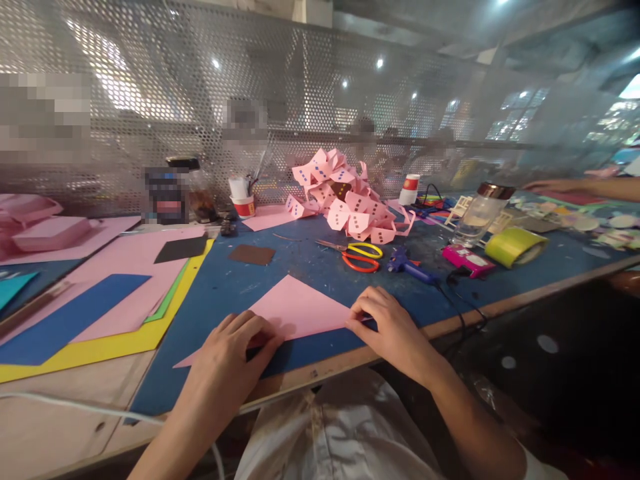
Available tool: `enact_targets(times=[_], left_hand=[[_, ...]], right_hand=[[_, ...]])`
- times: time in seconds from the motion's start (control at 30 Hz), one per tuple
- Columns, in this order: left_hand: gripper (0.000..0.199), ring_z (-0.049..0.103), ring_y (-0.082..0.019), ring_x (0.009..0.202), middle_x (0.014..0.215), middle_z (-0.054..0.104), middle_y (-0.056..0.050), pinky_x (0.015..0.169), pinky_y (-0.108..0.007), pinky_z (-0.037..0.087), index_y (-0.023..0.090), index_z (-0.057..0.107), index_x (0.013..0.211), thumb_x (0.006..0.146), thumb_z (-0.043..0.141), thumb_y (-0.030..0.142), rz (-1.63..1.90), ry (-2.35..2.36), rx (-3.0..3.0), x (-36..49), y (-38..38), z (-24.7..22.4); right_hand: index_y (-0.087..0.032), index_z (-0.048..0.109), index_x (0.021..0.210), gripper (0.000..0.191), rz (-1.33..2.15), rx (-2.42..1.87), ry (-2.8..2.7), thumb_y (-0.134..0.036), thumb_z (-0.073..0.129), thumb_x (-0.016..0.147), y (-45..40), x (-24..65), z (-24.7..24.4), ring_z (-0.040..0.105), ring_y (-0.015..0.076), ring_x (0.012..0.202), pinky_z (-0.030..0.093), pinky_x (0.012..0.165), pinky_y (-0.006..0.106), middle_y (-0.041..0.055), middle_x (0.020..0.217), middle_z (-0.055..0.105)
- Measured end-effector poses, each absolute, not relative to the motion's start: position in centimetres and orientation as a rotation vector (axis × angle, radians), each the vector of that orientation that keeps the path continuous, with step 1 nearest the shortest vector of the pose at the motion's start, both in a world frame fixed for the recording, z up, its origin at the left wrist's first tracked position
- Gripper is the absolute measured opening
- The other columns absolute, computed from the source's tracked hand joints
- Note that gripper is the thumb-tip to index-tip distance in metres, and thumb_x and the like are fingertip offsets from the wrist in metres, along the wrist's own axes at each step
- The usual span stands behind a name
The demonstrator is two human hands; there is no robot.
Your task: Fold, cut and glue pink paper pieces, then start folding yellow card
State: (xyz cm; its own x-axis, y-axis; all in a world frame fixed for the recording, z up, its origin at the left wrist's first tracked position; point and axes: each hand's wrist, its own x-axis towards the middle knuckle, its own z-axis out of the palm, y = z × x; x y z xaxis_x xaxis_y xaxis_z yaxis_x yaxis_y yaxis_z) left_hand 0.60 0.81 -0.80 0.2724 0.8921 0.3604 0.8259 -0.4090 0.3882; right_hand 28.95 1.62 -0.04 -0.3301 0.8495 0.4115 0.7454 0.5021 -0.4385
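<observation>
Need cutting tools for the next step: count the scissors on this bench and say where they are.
1. The scissors, with yellow and orange handles, lie on the blue mat beyond the pink sheet, left of the blue glue gun. More may hide under the pink pile.
</observation>
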Motion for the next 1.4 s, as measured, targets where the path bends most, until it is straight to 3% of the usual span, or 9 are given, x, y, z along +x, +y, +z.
enact_targets(times=[1.07, 1.4], left_hand=[[0.031, 0.055, -0.022, 0.08, 0.083, 0.063, -0.002, 0.076, -0.035, 0.042, 0.023, 0.06, 0.079, 0.094, 0.052, 0.049, 0.825, 1.611, 2.399, 0.6, 0.4, -0.4], [0.024, 0.058, -0.023, 0.084, 0.086, 0.064, -0.002, 0.076, -0.035, 0.044, 0.024, 0.062, 0.083, 0.091, 0.055, 0.045, 0.726, 1.774, 2.401, -0.6, 0.1, -0.5]], right_hand=[[-0.021, 0.055, 0.081, 0.015, 0.26, -1.322, -2.055, -0.012, 0.064, 0.087, 1.5, 30.9, -0.2, 0.055, 0.0199, 0.094, 0.043, 0.086, 0.035, 0.002, 0.094, 0.058], [-0.021, 0.055, 0.081, 0.014, 0.264, -1.318, -2.053, -0.012, 0.064, 0.088, 1.4, 30.9, -0.2, 0.055, 0.0201, 0.095, 0.043, 0.087, 0.035, 0.0025, 0.094, 0.058]])
